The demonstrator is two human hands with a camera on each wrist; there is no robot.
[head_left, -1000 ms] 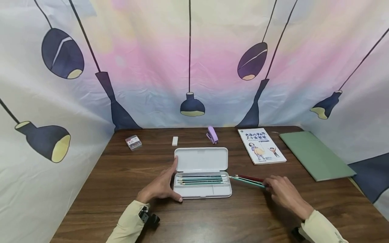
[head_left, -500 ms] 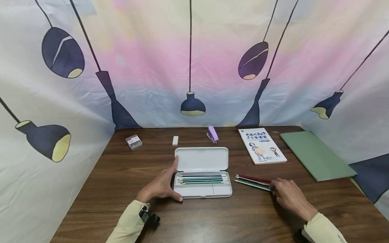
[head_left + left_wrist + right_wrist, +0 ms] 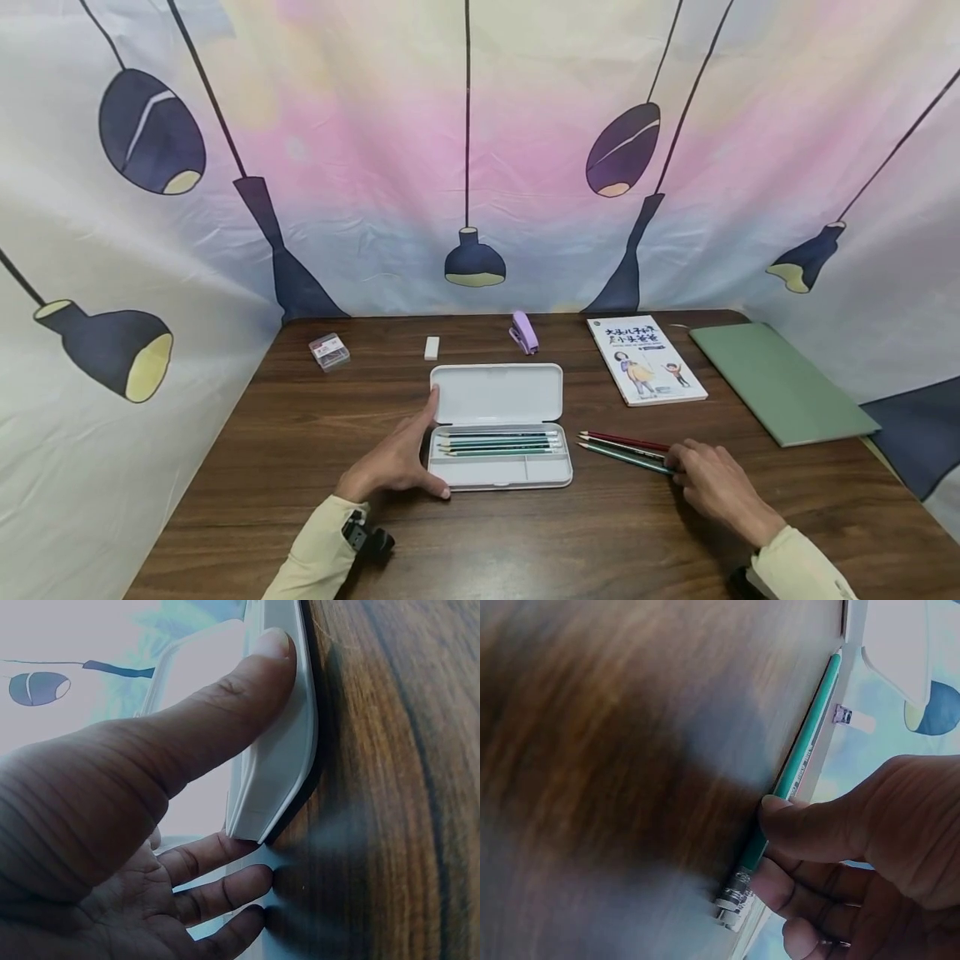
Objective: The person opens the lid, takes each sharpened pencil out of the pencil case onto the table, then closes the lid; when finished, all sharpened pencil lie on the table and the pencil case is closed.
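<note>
A white pencil case [image 3: 497,393] lies open at the table's middle, with several pencils [image 3: 498,442] in its tray. My left hand [image 3: 408,454] rests against its left end with straight fingers. Its thumb [image 3: 225,712] presses the case's rim [image 3: 281,772]. To the right of the case, a green pencil [image 3: 621,457] and a red pencil [image 3: 622,439] lie on the table. My right hand [image 3: 686,468] holds their back ends. In the right wrist view its thumb and fingers [image 3: 810,825] pinch the green pencil [image 3: 801,754] near the metal ferrule.
A children's book [image 3: 647,360] and a green folder [image 3: 780,383] lie at the back right. A purple stapler [image 3: 524,332], a white eraser [image 3: 431,347] and a small clear box [image 3: 329,351] sit along the back edge. Printed cloth walls surround the brown table [image 3: 300,433].
My right hand has drawn the pencils a little to the right, away from the case's end. The left hand and the case have stayed put.
</note>
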